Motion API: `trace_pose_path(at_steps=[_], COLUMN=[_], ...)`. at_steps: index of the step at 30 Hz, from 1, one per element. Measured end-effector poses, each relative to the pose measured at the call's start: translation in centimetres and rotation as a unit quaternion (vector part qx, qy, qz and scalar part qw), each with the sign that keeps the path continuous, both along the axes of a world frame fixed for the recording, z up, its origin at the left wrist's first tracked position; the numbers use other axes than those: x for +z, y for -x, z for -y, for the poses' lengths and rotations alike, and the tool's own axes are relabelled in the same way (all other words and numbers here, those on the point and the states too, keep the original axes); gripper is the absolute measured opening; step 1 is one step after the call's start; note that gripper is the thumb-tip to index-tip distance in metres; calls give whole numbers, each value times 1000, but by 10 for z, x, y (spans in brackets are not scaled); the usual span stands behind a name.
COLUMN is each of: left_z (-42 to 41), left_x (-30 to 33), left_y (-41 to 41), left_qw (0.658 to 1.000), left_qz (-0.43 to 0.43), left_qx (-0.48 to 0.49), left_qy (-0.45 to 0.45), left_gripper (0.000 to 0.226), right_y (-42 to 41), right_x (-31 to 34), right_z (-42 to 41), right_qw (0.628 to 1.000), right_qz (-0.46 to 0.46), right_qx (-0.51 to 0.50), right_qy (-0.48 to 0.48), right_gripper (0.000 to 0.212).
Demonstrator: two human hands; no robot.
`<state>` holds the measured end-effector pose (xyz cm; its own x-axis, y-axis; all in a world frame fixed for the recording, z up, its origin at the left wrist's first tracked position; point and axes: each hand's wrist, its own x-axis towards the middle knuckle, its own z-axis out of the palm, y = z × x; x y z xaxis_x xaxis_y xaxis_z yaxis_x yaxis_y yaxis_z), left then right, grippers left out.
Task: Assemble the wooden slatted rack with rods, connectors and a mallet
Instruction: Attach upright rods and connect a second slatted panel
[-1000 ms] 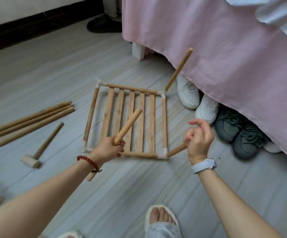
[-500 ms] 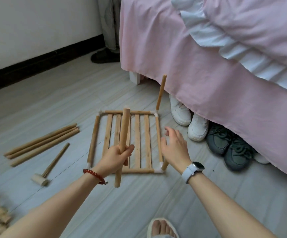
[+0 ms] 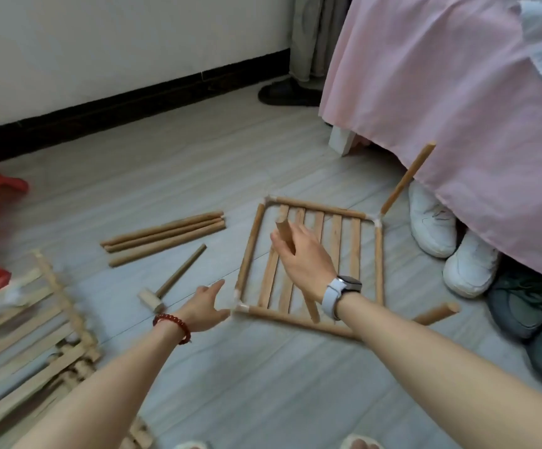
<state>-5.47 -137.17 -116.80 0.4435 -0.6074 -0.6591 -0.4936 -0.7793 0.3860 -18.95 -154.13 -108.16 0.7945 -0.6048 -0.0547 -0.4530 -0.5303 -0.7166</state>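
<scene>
Fingers point(image 3: 282, 244) of your right hand point(image 3: 306, 264) curl round a rod point(image 3: 295, 270) above the slatted frame point(image 3: 311, 260); left hand point(image 3: 203, 306) spread, beside its near-left connector point(image 3: 242, 306). Step: fitting uprights. Next, seat that rod there, then fetch the mallet point(image 3: 172, 280) left of your fingers.

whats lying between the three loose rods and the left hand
The mallet lies there on the floor, between the loose rods and the left hand, in the head view.

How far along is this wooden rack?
One slatted panel lies framed on the floor, with rods standing in two of its corners, an upright rod and a near rod. The right hand grips another rod over it; the left hand reaches open toward the mallet. Three loose rods and spare slats remain unused.
</scene>
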Motion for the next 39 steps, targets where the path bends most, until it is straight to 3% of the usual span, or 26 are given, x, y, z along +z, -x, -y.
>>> trace_pose_path(at_steps=[4,7,10,14,16,22,28,33,39], left_z=[4,16,9,-9,-9,-10,-5,-5,-13], left_x=[-55,-75,-83,-90,-87,-80,-78,-82,-89], left_y=[-8,2,23,41,39,33,42,48,56], left_qw=[994,984,972,975,976,976,973,977,976], left_qz=[-40,-3,-77,-122,-114,-102,-80,-33,-75], left_qx=[92,125,161,117,124,130,120,68,73], left_qy=[47,126,155,141,138,141,182,198,189], left_gripper=[60,33,19,32,39,43,42,46,55], right_y=[-5,-8,-1,19,26,26,19,29,42], right_x=[-27,-36,-49,-64,-66,-55,-54,-53,-55], right_z=[11,15,11,-5,-13,-20,-18,-19,-26], right_qw=[995,981,961,968,976,974,989,990,991], right_qz=[15,76,128,92,63,128,101,95,90], right_qx=[-79,-121,-141,-99,-66,-43,17,23,79], right_qy=[-50,-130,-201,-214,-196,-183,-104,-100,-54], right_gripper=[31,33,41,31,39,30,27,33,50])
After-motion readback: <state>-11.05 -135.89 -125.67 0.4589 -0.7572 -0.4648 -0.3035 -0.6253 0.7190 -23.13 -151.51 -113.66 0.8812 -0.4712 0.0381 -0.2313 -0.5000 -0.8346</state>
